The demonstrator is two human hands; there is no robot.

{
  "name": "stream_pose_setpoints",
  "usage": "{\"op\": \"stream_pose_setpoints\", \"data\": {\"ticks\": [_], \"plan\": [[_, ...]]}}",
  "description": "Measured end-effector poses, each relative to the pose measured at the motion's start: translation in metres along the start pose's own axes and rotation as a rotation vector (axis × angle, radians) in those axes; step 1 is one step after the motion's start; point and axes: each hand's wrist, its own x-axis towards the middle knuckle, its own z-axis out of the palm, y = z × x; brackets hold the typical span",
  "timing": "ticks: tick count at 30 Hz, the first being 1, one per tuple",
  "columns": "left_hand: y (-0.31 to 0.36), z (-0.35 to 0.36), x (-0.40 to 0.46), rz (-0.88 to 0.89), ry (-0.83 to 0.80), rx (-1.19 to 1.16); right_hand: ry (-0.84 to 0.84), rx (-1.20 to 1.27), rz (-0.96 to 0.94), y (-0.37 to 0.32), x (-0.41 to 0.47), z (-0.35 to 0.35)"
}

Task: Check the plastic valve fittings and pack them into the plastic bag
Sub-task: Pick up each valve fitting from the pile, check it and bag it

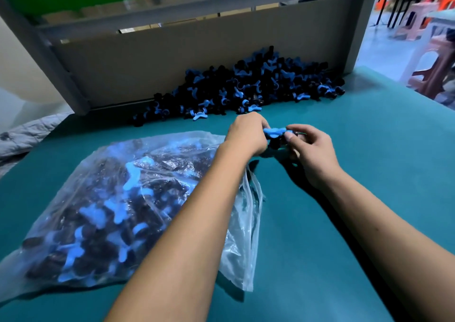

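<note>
Blue on top, black below: the valve fitting (275, 135) held up over the middle of the table (344, 174) has a flat, winged blue handle on a stubby dark body. Both hands have it. The left hand (246, 134) has its fingers curled round the left end of the fitting; the right hand (310, 154) pinches the right end between thumb and forefinger, its other fingers loosely bent. By the look of it the checking step is in hand, one piece being looked over before it is packed.

If the piece passes, the next move calls for carrying it left and toward the near edge, to the plastic bag (128, 198), and finding its mouth, which seems to lie at the crumpled right end under the left forearm; a hand may have to lift that slack film open.

That bag is thin, clear and wrinkled, lying flat and already bulging with fittings. Unchecked stock, a loose heap of fittings (246, 85), lies along the far edge against a grey upright panel (172, 58). Smooth teal covers the tabletop.
</note>
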Motion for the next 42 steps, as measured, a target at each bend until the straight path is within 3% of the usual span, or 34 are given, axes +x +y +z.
{"op": "stream_pose_setpoints", "data": {"ticks": [3, 5, 7, 13, 19, 24, 28, 34, 37, 42], "plan": [[0.002, 0.003, -0.017, -0.015, 0.023, -0.364, -0.033, 0.248, 0.052, -0.003, -0.003, -0.017], [0.003, 0.007, -0.027, -0.064, 0.041, -0.703, -0.057, 0.278, 0.052, -0.004, -0.005, -0.023], [0.002, 0.012, -0.032, -0.107, 0.062, -0.864, -0.090, 0.217, 0.040, -0.006, -0.008, -0.025], [-0.009, 0.021, -0.032, -0.043, 0.083, -0.833, -0.183, 0.062, -0.001, -0.009, -0.013, -0.021], [-0.029, 0.001, -0.027, -0.066, 0.105, -0.938, -0.008, 0.205, 0.059, -0.007, -0.007, -0.022], [-0.022, 0.014, -0.038, -0.031, 0.019, -0.909, -0.184, 0.008, -0.067, -0.006, -0.013, -0.020], [-0.024, 0.012, -0.040, -0.016, 0.004, -0.903, -0.249, 0.004, -0.069, -0.006, -0.015, -0.021], [-0.027, 0.004, -0.040, -0.164, 0.085, -1.050, -0.004, 0.124, -0.028, -0.003, -0.009, -0.023], [-0.017, 0.008, -0.041, -0.213, 0.166, -1.070, 0.038, -0.056, -0.149, 0.000, -0.013, -0.018], [0.002, 0.013, -0.042, -0.205, 0.194, -1.050, -0.112, -0.357, -0.309, -0.003, -0.020, -0.010]]}}
